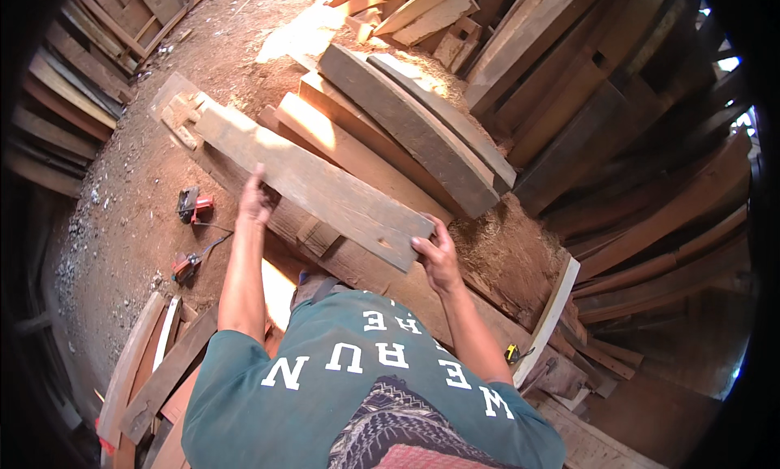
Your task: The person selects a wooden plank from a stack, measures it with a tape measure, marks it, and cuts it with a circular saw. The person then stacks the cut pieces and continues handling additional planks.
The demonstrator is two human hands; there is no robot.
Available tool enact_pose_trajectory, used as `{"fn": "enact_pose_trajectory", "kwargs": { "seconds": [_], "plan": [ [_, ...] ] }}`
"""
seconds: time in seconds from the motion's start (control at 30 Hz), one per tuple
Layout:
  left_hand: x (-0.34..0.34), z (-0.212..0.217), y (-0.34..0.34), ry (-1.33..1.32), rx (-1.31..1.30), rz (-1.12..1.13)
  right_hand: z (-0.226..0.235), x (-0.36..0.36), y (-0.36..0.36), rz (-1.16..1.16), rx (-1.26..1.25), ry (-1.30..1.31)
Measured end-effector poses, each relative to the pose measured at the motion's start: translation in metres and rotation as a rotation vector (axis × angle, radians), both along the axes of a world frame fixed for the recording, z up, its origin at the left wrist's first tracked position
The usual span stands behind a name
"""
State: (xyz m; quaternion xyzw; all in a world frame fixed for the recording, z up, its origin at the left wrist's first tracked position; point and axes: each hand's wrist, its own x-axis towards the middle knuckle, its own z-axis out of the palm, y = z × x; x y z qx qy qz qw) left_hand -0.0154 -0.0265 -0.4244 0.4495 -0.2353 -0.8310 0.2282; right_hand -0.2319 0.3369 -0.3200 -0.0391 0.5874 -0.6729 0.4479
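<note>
A grey-brown wooden plank [325, 176] lies slantwise in front of me, from upper left to lower right. My left hand [257, 201] grips its near edge around the middle, with fingers on the wood. My right hand [437, 254] is closed around its right end, thumb on the upper face. Beneath the plank runs a longer, thick timber beam [366, 267], partly hidden by it. A short wood block [318, 236] sits on that beam near the plank's edge. At the far left end, notched wood pieces [180, 115] show beside the plank.
Beyond the plank several thick boards [406, 128] lie side by side. A red and black power tool [194, 206] and another corded tool [186, 267] rest on the dirt floor at left. A yellow tape measure [513, 353] is at lower right. Stacked timber [617, 111] leans at right.
</note>
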Motion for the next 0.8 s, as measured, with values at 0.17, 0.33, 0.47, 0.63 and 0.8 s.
{"fn": "enact_pose_trajectory", "kwargs": {
  "seconds": [0.17,0.33,0.47,0.63,0.8],
  "plan": [
    [-0.091,0.001,0.062,0.020,0.014,0.009,-0.006,-0.032,0.082,-0.202,-0.078,0.018],
    [-0.194,0.019,0.079,0.121,-0.026,-0.219,-0.002,-0.088,0.129,-0.329,-0.117,0.135],
    [-0.272,0.028,0.068,-0.045,-0.141,-0.447,-0.008,-0.167,0.121,-0.432,0.024,0.309],
    [-0.298,-0.002,0.072,-0.341,-0.475,-0.859,-0.105,-0.236,0.124,0.042,1.103,1.061],
    [-0.184,-0.021,0.062,-0.358,-0.473,-0.885,-0.121,-0.220,0.062,0.147,1.176,0.813]
  ]
}}
